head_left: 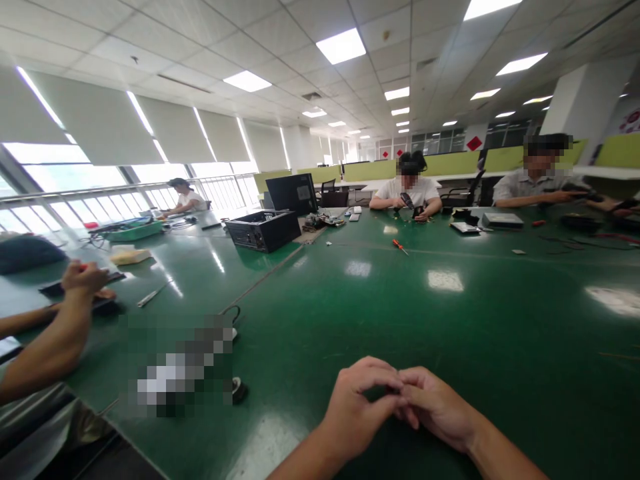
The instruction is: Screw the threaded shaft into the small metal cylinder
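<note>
Black PC case [263,230] on green table [500,320], top open; inside too dark to tell. Teal tray [133,230] left of case, w/ stuff in it, unclear what. Counts: 1 monitor [293,193] just behind case, 1 red-handled screwdriver [400,247] right of case, 4 other people at table. Well in front of case, left hand [357,407] & right hand [437,407], both curled, fingertips pressed together tip to tip; can't tell if anything's pinched. Small black round part [239,390] lies left of them.

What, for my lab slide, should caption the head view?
Left hand and right hand touch fingertips over a green table; other people work around it.
</note>
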`<act>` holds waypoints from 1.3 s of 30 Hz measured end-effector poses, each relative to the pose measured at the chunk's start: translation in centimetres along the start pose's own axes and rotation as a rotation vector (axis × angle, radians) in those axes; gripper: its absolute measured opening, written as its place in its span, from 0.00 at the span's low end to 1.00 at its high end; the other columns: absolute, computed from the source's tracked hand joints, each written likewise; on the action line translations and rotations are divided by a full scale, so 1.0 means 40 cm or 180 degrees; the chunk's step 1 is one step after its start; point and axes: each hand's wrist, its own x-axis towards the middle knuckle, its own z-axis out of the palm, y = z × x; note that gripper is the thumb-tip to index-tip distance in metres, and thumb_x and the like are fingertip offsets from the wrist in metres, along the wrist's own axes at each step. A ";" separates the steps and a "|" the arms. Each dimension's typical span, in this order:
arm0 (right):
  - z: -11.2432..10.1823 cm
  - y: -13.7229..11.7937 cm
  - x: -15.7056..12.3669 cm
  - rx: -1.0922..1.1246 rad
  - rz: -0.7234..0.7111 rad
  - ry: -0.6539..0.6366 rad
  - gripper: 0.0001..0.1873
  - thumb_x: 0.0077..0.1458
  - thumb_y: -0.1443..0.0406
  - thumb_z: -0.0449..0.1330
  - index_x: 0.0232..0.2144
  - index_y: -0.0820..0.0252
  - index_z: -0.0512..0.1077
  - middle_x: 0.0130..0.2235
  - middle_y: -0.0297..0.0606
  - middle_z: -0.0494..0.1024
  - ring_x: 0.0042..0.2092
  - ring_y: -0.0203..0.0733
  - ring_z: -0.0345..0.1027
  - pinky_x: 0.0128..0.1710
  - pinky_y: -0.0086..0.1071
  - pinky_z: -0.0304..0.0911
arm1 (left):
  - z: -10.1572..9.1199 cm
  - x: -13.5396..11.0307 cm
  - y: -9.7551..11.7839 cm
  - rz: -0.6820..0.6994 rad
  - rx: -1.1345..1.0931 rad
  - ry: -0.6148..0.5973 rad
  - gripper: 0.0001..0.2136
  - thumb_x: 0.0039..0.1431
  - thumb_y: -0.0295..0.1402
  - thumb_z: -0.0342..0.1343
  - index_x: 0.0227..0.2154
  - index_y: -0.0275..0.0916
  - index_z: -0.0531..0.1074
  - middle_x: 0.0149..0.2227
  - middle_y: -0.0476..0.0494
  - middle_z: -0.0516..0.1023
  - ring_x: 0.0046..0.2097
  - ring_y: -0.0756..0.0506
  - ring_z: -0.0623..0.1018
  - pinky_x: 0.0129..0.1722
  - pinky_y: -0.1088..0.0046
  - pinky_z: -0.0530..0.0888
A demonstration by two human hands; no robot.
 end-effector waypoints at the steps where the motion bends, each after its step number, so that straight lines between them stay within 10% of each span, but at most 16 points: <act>1: 0.001 0.001 -0.001 0.0024 0.0041 -0.0015 0.21 0.52 0.52 0.69 0.28 0.67 0.76 0.22 0.34 0.70 0.22 0.30 0.60 0.21 0.25 0.50 | -0.016 -0.008 0.006 -0.0027 0.0038 0.0003 0.06 0.54 0.26 0.66 0.34 0.43 0.82 0.35 0.47 0.84 0.38 0.46 0.82 0.42 0.73 0.78; 4: -0.002 0.003 -0.004 0.0136 0.0175 0.0070 0.21 0.53 0.53 0.68 0.39 0.67 0.78 0.24 0.36 0.73 0.24 0.33 0.65 0.22 0.24 0.55 | -0.119 -0.049 0.022 -0.0316 0.0549 0.0316 0.07 0.58 0.30 0.63 0.38 0.46 0.81 0.38 0.48 0.84 0.40 0.46 0.82 0.44 0.72 0.78; 9: -0.013 -0.003 -0.003 0.0175 0.0293 0.0112 0.21 0.53 0.56 0.69 0.43 0.67 0.77 0.25 0.36 0.75 0.26 0.33 0.67 0.24 0.24 0.57 | -0.394 -0.154 0.033 -0.1300 0.1906 0.2066 0.19 0.53 0.49 0.63 0.43 0.43 0.80 0.42 0.45 0.84 0.44 0.37 0.82 0.48 0.61 0.78; 13: -0.012 -0.008 -0.009 -0.0001 0.0304 0.0113 0.20 0.52 0.58 0.70 0.43 0.67 0.77 0.25 0.35 0.75 0.26 0.33 0.67 0.25 0.24 0.57 | -0.525 -0.214 0.025 -0.1718 0.2640 0.2224 0.21 0.49 0.54 0.61 0.40 0.45 0.81 0.39 0.46 0.85 0.45 0.35 0.82 0.47 0.62 0.77; 33: 0.001 -0.025 -0.008 -0.0332 0.0316 0.0086 0.21 0.50 0.57 0.70 0.42 0.66 0.76 0.27 0.33 0.74 0.27 0.33 0.66 0.26 0.26 0.57 | -0.555 -0.225 -0.051 -0.2146 0.2216 0.1269 0.27 0.41 0.56 0.61 0.37 0.40 0.82 0.35 0.41 0.85 0.36 0.34 0.84 0.40 0.61 0.81; 39: 0.002 -0.027 -0.006 -0.0220 0.0322 0.0085 0.22 0.49 0.56 0.71 0.42 0.65 0.76 0.26 0.34 0.74 0.27 0.34 0.66 0.26 0.27 0.57 | -0.549 -0.256 -0.083 -0.2136 0.2463 0.0981 0.29 0.42 0.54 0.63 0.45 0.41 0.80 0.47 0.39 0.83 0.51 0.30 0.80 0.54 0.53 0.74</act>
